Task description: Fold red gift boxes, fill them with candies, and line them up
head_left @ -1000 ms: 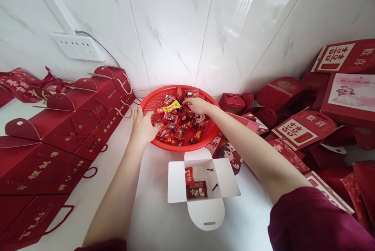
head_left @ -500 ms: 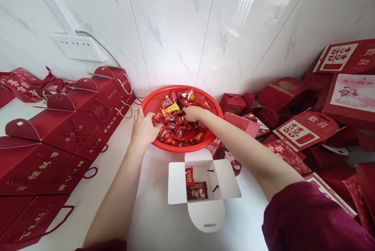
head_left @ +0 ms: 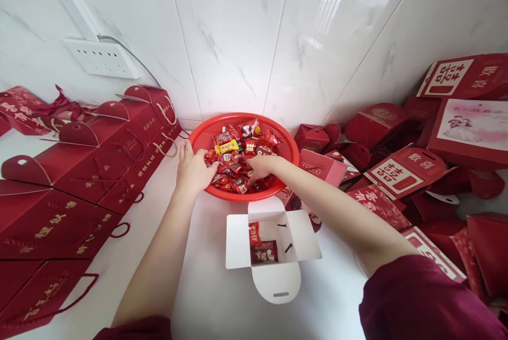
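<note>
A red plastic basket (head_left: 198, 141) holds a heap of wrapped candies (head_left: 238, 171), mostly red, with one yellow-wrapped candy (head_left: 226, 147) on top. My left hand (head_left: 195, 172) rests over the basket's left rim, fingers apart, thumb and forefinger reaching in over the candies. Inside the basket, my right hand (head_left: 262, 167) touches the heap with its fingers apart and pointing down; some fingertips are hidden among the wrappers. Just in front of the basket stands an unfolded white-lined box (head_left: 277, 282), its flaps spread out. Two red candy packets (head_left: 264, 251) lie inside it.
Rows of red gift boxes (head_left: 59, 218) with rope handles line the left side. Many red boxes (head_left: 400, 173) are piled on the right, some under my right forearm. Behind the basket rises a tiled wall (head_left: 234, 38) with a power socket (head_left: 101, 58).
My right hand has shifted slightly nearer, and its fingers have spread over the heap. Candies around it have been stirred about. My left hand stays at the rim; the view has shifted slightly.
</note>
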Action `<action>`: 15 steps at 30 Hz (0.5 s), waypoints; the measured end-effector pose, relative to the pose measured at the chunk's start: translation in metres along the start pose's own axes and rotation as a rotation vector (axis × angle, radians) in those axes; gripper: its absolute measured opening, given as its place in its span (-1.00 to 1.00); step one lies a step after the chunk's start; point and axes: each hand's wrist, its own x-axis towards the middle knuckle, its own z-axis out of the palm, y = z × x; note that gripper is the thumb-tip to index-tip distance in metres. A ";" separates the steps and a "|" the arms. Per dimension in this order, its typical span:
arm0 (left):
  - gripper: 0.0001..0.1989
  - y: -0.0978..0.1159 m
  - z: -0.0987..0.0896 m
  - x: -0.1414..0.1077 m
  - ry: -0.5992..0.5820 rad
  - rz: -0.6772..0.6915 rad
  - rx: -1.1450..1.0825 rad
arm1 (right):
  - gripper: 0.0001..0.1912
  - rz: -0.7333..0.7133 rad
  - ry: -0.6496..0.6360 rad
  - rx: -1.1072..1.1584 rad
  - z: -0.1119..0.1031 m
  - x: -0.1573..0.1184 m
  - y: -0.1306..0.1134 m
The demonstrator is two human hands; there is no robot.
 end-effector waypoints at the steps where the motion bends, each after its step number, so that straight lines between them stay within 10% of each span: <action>1: -0.52 0.000 0.000 0.000 -0.001 -0.001 -0.001 | -0.46 -0.001 -0.005 -0.020 0.002 -0.001 -0.002; 8: -0.53 0.001 -0.001 0.000 0.002 -0.001 -0.003 | -0.71 0.032 0.073 -0.050 0.003 -0.023 0.001; 15: -0.55 0.003 -0.001 0.000 -0.002 -0.006 -0.047 | -0.73 0.023 0.418 0.076 0.008 -0.088 -0.003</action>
